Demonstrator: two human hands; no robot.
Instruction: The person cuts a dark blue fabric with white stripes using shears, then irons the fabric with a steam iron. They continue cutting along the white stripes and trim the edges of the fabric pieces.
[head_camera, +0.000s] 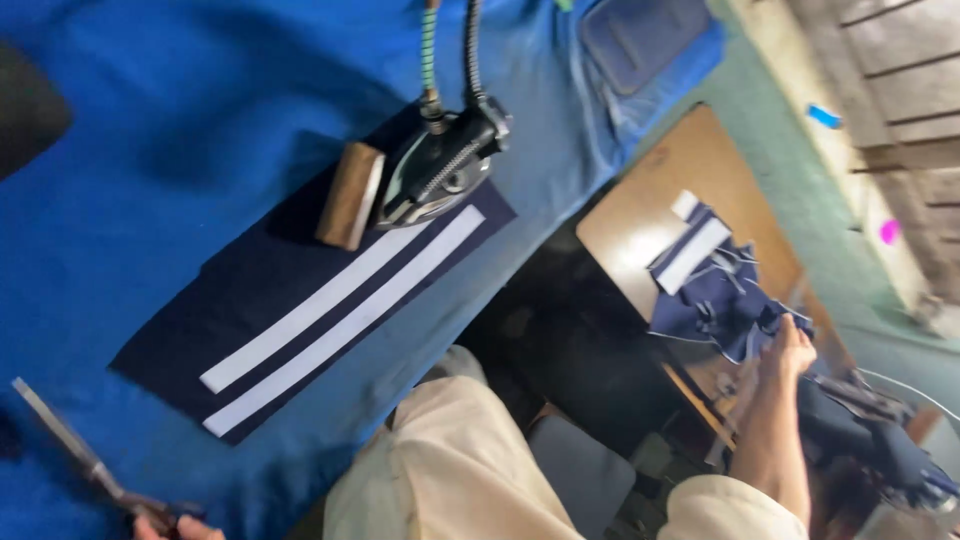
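We saw the right hand (793, 345) reach out, its grip closed on the pile of navy fabric pieces (715, 295) on the wooden side surface (650, 200). The left hand (165, 525), bottom edge, pinched the scissors (70, 445), blades pointing away; well beyond that grip lay the white strips (340, 315) and the iron (440, 165).

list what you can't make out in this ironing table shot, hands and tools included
1. Left hand, head view: cut off by the bottom edge; only fingertips on the scissors show, so the grip is unclear.
2. Right hand, head view: motion blur and the navy fabric pieces hide what the fingers pinch.
3. Steam iron: its hoses leave the top edge.
4. Dark object, left edge: cut off, unidentifiable.
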